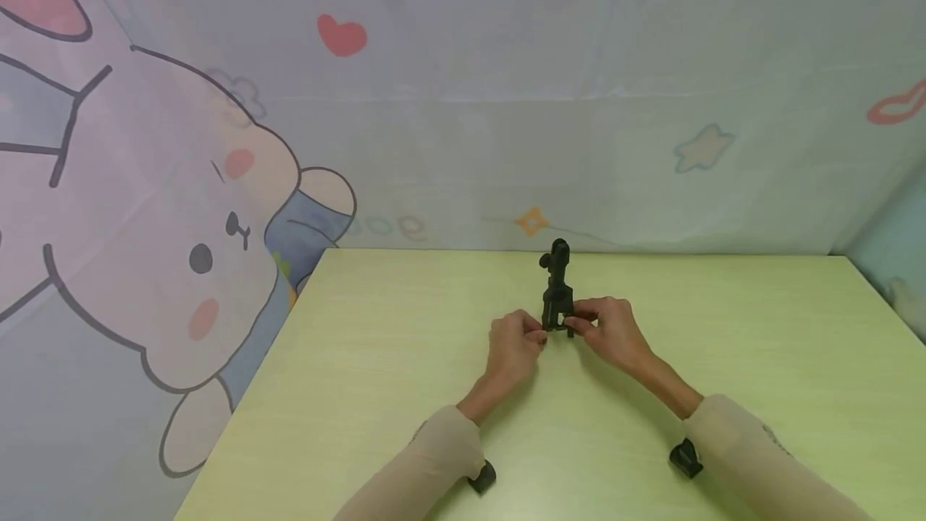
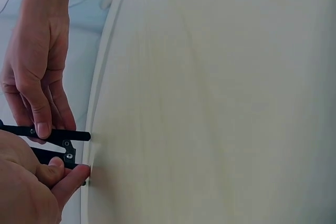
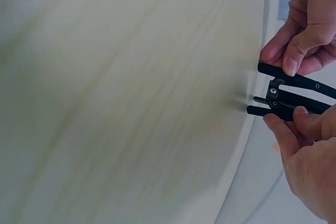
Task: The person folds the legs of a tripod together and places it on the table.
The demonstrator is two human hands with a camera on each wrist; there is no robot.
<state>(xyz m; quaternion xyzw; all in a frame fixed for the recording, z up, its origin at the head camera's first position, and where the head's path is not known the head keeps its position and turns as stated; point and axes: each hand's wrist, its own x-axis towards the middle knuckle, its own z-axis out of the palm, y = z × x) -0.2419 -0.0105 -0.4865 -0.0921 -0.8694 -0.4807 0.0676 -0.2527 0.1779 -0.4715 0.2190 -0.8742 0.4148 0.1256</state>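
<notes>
A small black tripod (image 1: pixel 558 296) stands upright near the far side of the table, with a knob on the left of its upper part. My left hand (image 1: pixel 512 346) pinches one leg low down, between thumb and fingertips. From the other side, my right hand (image 1: pixel 611 334) pinches another leg the same way. The legs are slightly spread. Riveted braces (image 2: pixel 69 150) join them in the left wrist view, and the leg ends (image 3: pixel 255 110) poke out past my fingers in the right wrist view. Both wrist views cut off the tripod's top.
The pale yellow-green table (image 1: pixel 405 296) runs back to a hanging cloth (image 1: pixel 463 119) printed with a rabbit, hearts and a star. Black wrist devices (image 1: pixel 686 458) hang under both beige sleeves (image 1: pixel 434 457).
</notes>
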